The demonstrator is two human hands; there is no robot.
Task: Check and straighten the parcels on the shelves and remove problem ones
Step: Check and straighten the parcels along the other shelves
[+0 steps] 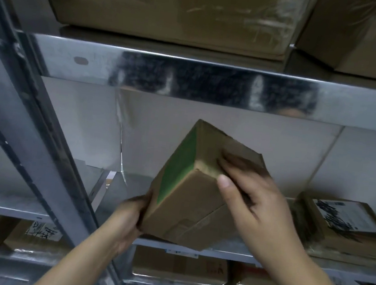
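A brown cardboard parcel (189,197) with a green side is tilted in front of the middle metal shelf (31,212). My left hand (126,217) grips its lower left corner from below. My right hand (245,192) holds its upper right side, thumb on the near face and fingers over the top. The parcel's underside is hidden.
A flat labelled parcel (342,230) lies on the same shelf to the right. Large cartons (170,7) fill the shelf above. More boxes (178,266) sit on the shelf below. A slanted metal upright (30,123) crosses the left side.
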